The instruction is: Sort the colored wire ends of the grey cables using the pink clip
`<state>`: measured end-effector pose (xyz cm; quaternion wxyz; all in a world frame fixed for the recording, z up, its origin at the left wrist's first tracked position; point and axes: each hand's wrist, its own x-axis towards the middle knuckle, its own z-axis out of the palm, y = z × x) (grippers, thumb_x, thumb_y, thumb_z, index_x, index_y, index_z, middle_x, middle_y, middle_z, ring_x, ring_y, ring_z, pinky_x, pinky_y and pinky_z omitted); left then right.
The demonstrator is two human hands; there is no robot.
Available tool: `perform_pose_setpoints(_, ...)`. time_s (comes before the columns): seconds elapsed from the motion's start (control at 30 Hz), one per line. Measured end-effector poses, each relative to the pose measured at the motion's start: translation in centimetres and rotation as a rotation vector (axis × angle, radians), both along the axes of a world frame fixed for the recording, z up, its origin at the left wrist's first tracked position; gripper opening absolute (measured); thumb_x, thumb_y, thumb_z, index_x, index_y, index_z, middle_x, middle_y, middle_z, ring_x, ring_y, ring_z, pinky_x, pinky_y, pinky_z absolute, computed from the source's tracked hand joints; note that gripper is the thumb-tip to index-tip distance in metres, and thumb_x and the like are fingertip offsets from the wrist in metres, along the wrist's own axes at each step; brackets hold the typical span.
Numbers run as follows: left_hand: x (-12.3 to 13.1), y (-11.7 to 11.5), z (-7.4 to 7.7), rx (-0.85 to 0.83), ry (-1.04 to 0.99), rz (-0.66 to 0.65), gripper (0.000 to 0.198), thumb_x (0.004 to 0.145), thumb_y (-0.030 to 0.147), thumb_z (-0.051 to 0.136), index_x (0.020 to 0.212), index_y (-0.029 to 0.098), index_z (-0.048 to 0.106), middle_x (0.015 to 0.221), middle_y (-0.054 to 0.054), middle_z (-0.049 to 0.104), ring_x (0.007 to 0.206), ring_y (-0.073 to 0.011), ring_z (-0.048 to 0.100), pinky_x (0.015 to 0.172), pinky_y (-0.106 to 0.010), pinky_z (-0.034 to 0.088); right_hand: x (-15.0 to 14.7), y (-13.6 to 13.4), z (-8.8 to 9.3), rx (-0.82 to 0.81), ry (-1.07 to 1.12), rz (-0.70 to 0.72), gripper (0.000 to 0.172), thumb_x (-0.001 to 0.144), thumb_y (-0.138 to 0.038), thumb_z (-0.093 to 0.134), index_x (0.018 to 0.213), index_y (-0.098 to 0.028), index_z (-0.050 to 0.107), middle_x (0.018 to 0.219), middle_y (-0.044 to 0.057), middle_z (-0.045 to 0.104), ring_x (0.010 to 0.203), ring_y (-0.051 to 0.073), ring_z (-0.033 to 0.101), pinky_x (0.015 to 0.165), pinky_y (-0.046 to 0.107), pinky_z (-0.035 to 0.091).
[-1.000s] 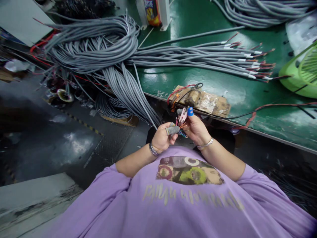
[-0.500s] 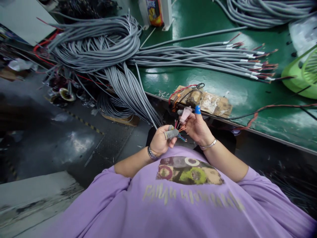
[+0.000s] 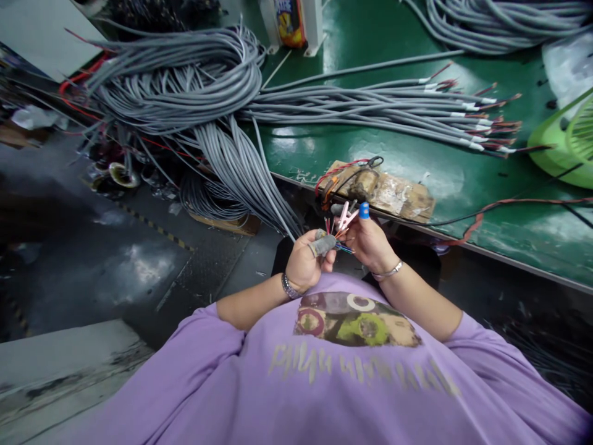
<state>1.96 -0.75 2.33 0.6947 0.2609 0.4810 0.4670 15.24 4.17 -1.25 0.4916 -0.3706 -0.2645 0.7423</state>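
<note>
My left hand (image 3: 306, 258), with grey covers on its thumb and finger, is closed on the end of a grey cable, where thin coloured wires (image 3: 341, 245) fan out. Close beside it, my right hand (image 3: 369, 242), a blue wrap on one fingertip, holds a pink clip (image 3: 347, 216) whose two arms stand apart. The clip is over the red and orange wires; whether its jaws grip one is too small to tell. Grey cables (image 3: 273, 198) hang from the bench down toward my left hand.
On the green bench (image 3: 467, 179) lie a big grey cable coil (image 3: 180, 80), stripped cable ends (image 3: 486, 127) and a wooden block (image 3: 384, 190) at the edge. A green fan (image 3: 565, 139) stands at the right. Loose black and red leads cross the edge.
The pink clip has turned from a blurred side view so its two arms now show. My left hand has moved slightly right, toward my right hand.
</note>
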Motion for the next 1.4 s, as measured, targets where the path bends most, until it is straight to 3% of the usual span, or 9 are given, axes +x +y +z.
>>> perform_pose_setpoints(0.1,0.1,0.1,-0.2,-0.005,-0.006,0.017,0.039,0.061,0.045,0.079,0.071,0.019,0.051,0.045,0.006,0.055,0.032,-0.0069,0.043,0.032,-0.018,0.027,-0.3,0.3,0.6,-0.074,0.076,0.036,0.059,0.066,-0.078,0.067,0.077,-0.020,0.067,0.072,0.002,0.065,0.058,0.013,0.056,0.056,0.028,0.045)
perform_pose_setpoints(0.43,0.1,0.1,-1.2,-0.023,-0.002,0.028,0.037,0.060,0.040,0.078,0.070,0.019,0.050,0.045,0.005,0.056,0.031,-0.0070,0.043,0.031,-0.017,0.029,-0.9,0.5,0.6,-0.093,0.121,-0.068,0.052,0.066,-0.071,0.073,0.079,-0.022,0.062,0.070,0.001,0.067,0.060,0.012,0.057,0.057,0.026,0.048)
perform_pose_setpoints(0.73,-0.5,-0.8,-0.6,0.035,0.023,0.025,0.038,0.062,0.043,0.078,0.068,0.018,0.050,0.044,0.005,0.056,0.031,-0.0068,0.043,0.031,-0.018,0.029,-0.2,0.2,0.3,-0.103,0.169,0.014,0.061,0.075,-0.081,0.054,0.084,-0.022,0.065,0.074,0.002,0.068,0.060,0.012,0.057,0.053,0.024,0.045)
perform_pose_setpoints(0.87,-0.6,-1.0,-0.7,0.061,0.010,0.094,0.041,0.061,0.044,0.080,0.070,0.019,0.049,0.045,0.007,0.054,0.032,-0.0076,0.046,0.030,-0.018,0.030,0.1,0.0,0.5,-0.061,0.188,0.051,0.050,0.076,-0.070,0.065,0.084,-0.021,0.067,0.077,0.001,0.068,0.059,0.010,0.054,0.053,0.023,0.044)
perform_pose_setpoints(1.0,-0.3,-0.6,-0.7,0.089,0.039,0.121,0.039,0.064,0.045,0.079,0.071,0.019,0.051,0.047,0.006,0.057,0.033,-0.0075,0.047,0.031,-0.017,0.033,0.0,-0.2,0.6,-0.004,0.100,-0.026,0.039,0.074,-0.058,0.074,0.081,-0.020,0.068,0.070,-0.001,0.063,0.057,0.009,0.049,0.052,0.022,0.041)
perform_pose_setpoints(1.17,-0.2,-0.3,-1.0,0.161,0.095,0.146,0.036,0.066,0.044,0.078,0.071,0.017,0.055,0.049,0.005,0.059,0.033,-0.0070,0.048,0.032,-0.017,0.035,-0.2,-0.3,-0.4,0.100,0.015,-0.099,0.052,0.075,-0.071,0.066,0.073,-0.019,0.067,0.067,0.001,0.060,0.058,0.010,0.048,0.054,0.025,0.040)
perform_pose_setpoints(1.4,-0.3,-0.3,-1.6,0.205,0.154,0.109,0.035,0.070,0.047,0.076,0.071,0.017,0.056,0.052,0.004,0.061,0.036,-0.0068,0.051,0.034,-0.016,0.039,-0.5,0.3,0.2,-0.073,0.128,0.011,0.056,0.062,-0.073,0.074,0.076,-0.020,0.065,0.072,-0.001,0.063,0.057,0.010,0.048,0.055,0.025,0.041)
